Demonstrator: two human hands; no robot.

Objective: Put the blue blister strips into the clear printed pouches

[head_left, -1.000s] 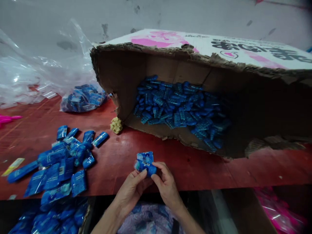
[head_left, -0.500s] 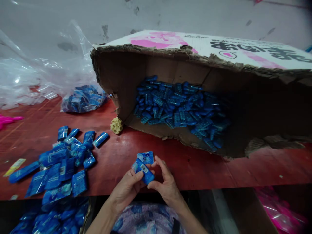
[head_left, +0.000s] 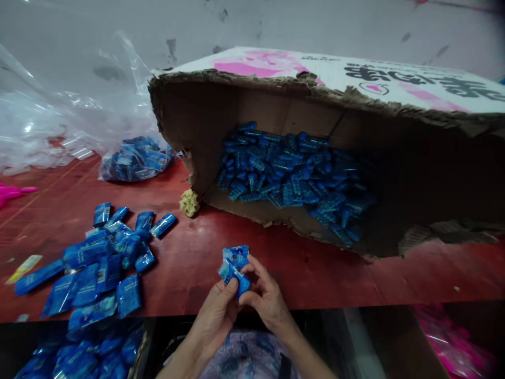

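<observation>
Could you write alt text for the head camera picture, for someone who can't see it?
Two bare hands, left hand and right hand, pinch a small stack of blue packets over the edge of a red table. More loose packets lie at left, and a torn cardboard box on its side behind holds many more.

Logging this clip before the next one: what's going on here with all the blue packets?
A person holds a small bunch of blue packets in both hands, left hand and right hand, at the near edge of a red table. A loose pile of packets lies to the left. A torn cardboard box on its side behind holds many more, and a clear plastic bag holds others.
</observation>
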